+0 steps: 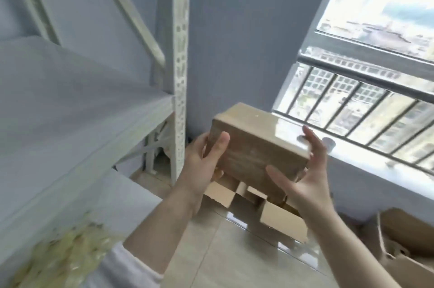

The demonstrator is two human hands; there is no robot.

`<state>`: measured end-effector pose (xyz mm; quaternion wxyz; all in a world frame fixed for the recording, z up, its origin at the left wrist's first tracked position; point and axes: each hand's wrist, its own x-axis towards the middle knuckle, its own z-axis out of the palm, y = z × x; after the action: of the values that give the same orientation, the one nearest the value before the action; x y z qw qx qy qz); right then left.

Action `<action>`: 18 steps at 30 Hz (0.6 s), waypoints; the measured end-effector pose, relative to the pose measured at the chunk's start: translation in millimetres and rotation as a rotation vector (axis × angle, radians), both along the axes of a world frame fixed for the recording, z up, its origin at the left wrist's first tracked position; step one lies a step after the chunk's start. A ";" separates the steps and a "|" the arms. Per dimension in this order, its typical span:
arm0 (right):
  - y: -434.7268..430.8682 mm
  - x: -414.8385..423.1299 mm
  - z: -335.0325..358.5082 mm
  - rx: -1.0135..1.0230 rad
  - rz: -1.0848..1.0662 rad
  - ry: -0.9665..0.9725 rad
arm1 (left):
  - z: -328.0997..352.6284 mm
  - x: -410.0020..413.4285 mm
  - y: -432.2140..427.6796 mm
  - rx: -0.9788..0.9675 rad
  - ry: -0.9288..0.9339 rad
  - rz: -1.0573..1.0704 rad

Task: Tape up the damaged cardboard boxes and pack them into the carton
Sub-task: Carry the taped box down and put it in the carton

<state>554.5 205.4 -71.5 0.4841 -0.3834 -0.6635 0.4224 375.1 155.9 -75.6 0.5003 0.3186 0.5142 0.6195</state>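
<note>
Head view: a brown cardboard box (256, 144) is held in mid-air at the centre of the frame, tilted, above an open carton (281, 219) on the tiled floor (234, 252). The left hand (202, 158) grips the box's left end, thumb laid across the near face. The right hand (305, 179) is spread open at the right end, fingers straight, forearm reaching up from the lower right. A white shelf rack (179, 52) fills the left side; a barred window (375, 17) sits upper right.

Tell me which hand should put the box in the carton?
Probably left: the left hand grips the box by its end, while the right hand is spread open at the other end.
</note>
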 end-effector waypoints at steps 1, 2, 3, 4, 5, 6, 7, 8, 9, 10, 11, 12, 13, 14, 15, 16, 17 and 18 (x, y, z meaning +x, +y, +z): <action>6.2 5.2 -13.3 0.034 -0.034 -0.047 | -10.7 9.2 14.8 -0.052 -0.083 -0.003; 13.4 9.7 -26.3 0.050 -0.066 -0.079 | -21.6 16.5 30.2 -0.095 -0.133 -0.011; 22.8 14.8 -39.3 0.051 -0.095 -0.093 | -30.5 23.3 44.7 -0.133 -0.155 -0.020; 33.3 20.3 -51.7 0.039 -0.115 -0.100 | -40.1 28.3 59.4 -0.161 -0.158 -0.027; 44.3 26.1 -63.3 0.014 -0.121 -0.112 | -48.9 32.5 73.5 -0.187 -0.152 -0.031; 55.1 32.0 -74.2 -0.022 -0.106 -0.129 | -59.8 35.3 88.0 -0.202 -0.148 -0.034; 65.3 37.6 -83.9 -0.060 -0.079 -0.141 | -69.8 36.9 102.9 -0.216 -0.151 -0.035; 76.0 43.8 -93.2 -0.099 -0.055 -0.137 | -80.4 37.1 118.6 -0.225 -0.153 -0.045; 87.2 49.1 -101.5 -0.153 -0.042 -0.106 | -89.4 36.9 132.9 -0.236 -0.158 -0.059; 100.1 55.3 -109.4 -0.230 -0.051 -0.049 | -99.1 36.4 146.7 -0.239 -0.158 -0.071; 114.4 60.5 -116.2 -0.324 -0.071 0.017 | -109.4 35.1 159.5 -0.236 -0.160 -0.085; 129.4 65.6 -123.7 -0.427 -0.081 0.071 | -120.8 32.3 171.2 -0.230 -0.162 -0.115; 144.0 69.8 -131.0 -0.546 -0.059 0.100 | -132.0 29.0 182.1 -0.238 -0.164 -0.157; 157.6 72.7 -138.7 -0.671 -0.003 0.109 | -142.5 25.3 193.4 -0.256 -0.160 -0.205; 170.4 74.5 -147.9 -0.782 0.066 0.118 | -152.7 21.9 205.4 -0.278 -0.152 -0.247; 182.8 74.7 -159.0 -0.875 0.111 0.138 | -163.2 18.8 218.8 -0.301 -0.145 -0.273; 195.4 72.6 -170.4 -0.950 0.121 0.169 | -175.2 16.6 234.5 -0.322 -0.141 -0.269; 208.2 68.6 -181.8 -1.007 0.103 0.199 | -187.6 14.6 251.6 -0.345 -0.147 -0.233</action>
<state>623.1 413.5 -253.4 0.2790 -0.4938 -0.3465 0.7471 389.7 407.6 -263.2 0.6517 0.2397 0.5344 0.4820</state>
